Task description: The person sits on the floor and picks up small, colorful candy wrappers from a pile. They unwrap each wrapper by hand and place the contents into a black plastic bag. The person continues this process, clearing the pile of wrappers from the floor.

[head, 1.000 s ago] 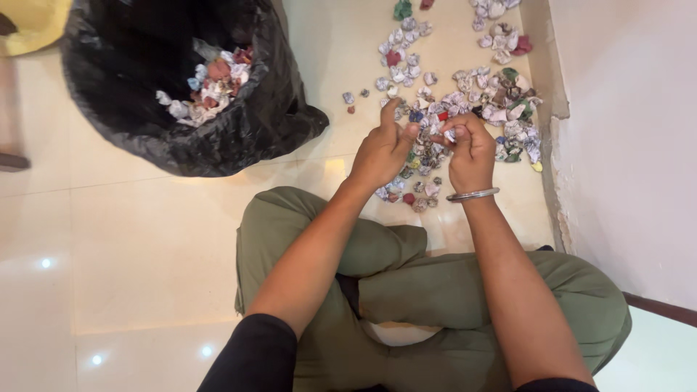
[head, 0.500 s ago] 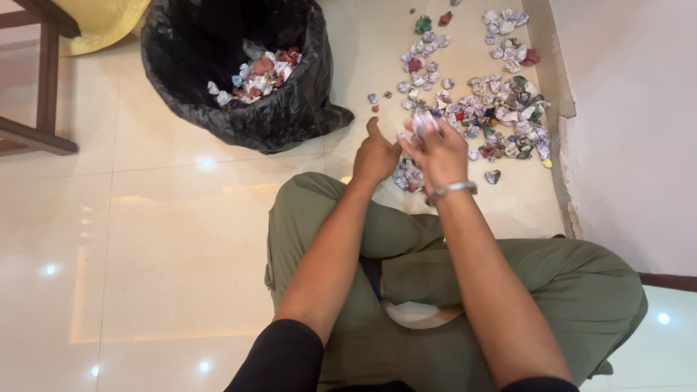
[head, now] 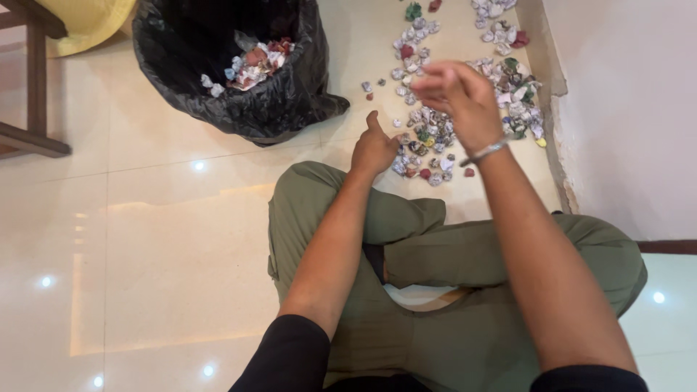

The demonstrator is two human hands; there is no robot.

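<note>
- Head view, looking down over crossed legs in olive trousers on a glossy cream tiled floor.
- Left hand low, just above the near end of the scatter of crumpled paper balls, thumb up, fingers curled loosely toward the pile; whether anything is pinched inside cannot be told.
- Right hand raised above the scatter, blurred, fingers spread and relaxed, open, nothing visible in its grasp; silver bangle on the wrist.
- Paper balls, mostly white with red, green and blue bits, spread along the floor's right edge beside the white wall, running from just beyond the knees up toward the far right corner.
- Black rubbish bag standing open toward the far left of the floor, well apart from the hands, with more crumpled paper lying inside.
- Dark wooden furniture leg at the far left edge, yellow cloth behind it at the top left corner.
- Black sleeves at the bottom edge.
</note>
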